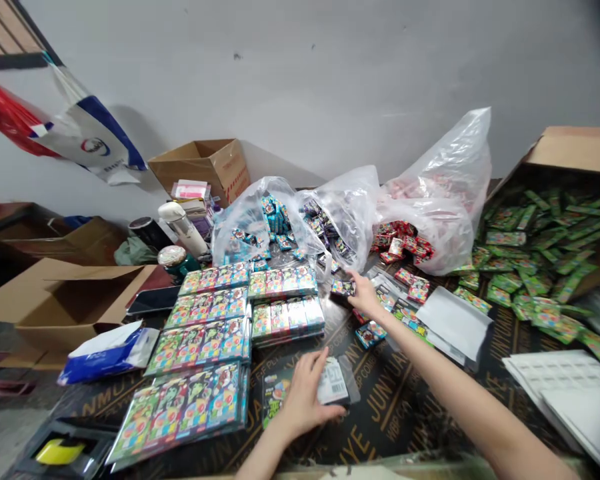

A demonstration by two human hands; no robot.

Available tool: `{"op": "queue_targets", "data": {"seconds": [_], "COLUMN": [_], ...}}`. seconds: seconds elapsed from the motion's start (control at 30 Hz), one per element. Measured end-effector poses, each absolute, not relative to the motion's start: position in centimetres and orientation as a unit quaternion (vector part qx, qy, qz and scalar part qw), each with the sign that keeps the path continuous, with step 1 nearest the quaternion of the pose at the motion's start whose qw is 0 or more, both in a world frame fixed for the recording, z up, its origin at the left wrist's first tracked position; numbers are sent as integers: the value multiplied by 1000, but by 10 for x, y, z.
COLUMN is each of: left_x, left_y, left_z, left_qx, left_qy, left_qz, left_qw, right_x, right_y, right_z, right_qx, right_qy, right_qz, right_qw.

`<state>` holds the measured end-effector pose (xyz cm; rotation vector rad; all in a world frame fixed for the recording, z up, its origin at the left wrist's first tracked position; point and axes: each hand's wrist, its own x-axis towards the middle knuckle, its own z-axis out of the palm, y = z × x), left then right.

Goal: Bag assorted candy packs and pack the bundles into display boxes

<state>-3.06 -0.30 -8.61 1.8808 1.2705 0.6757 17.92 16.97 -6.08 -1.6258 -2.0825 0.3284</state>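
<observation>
My left hand rests, fingers spread, over a clear sleeve on the table. Inside the sleeve are a colourful printed card and a white barcode label. My right hand reaches farther forward, thumb and index finger closed at the right end of a small dark purple packet. Just beyond it, a clear bag spills similar purple packets. Below my right hand lie a small blue packet and red packets. Filled four-panel packs are stacked left of my hands.
Clear bags of blue packets and red packets stand along the wall. At right, a tipped carton spills green packets. White sheets lie nearer. Left are a phone, bottles and an open carton.
</observation>
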Motion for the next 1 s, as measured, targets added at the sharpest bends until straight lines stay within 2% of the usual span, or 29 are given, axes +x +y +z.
{"op": "queue_targets", "data": {"seconds": [0.13,0.23,0.3,0.43,0.53,0.63,0.8,0.9,1.0], "left_x": [-16,-1,7,16,14,-1,-35,-42,-42], "left_y": [12,19,19,12,5,0,-9,-14,-17], "left_z": [-55,-41,-39,-43,-43,-46,-69,-81,-81], "left_qx": [558,444,396,322,337,467,774,813,815], "left_qy": [523,477,466,490,478,491,510,510,508], "left_qz": [391,333,321,394,397,375,229,163,173], "left_qw": [511,682,723,708,707,633,297,228,217], "right_x": [207,209,206,195,186,188,208,213,212], "right_y": [105,66,48,25,13,9,12,9,5], "right_z": [-19,4,8,-9,-28,-42,-60,-68,-70], "right_qx": [-399,-283,-301,-377,-406,-431,-464,-452,-428], "right_qy": [-815,-822,-817,-811,-814,-810,-827,-842,-844], "right_qz": [357,456,437,331,249,190,160,180,232], "right_qw": [222,191,224,300,333,350,274,234,226]}}
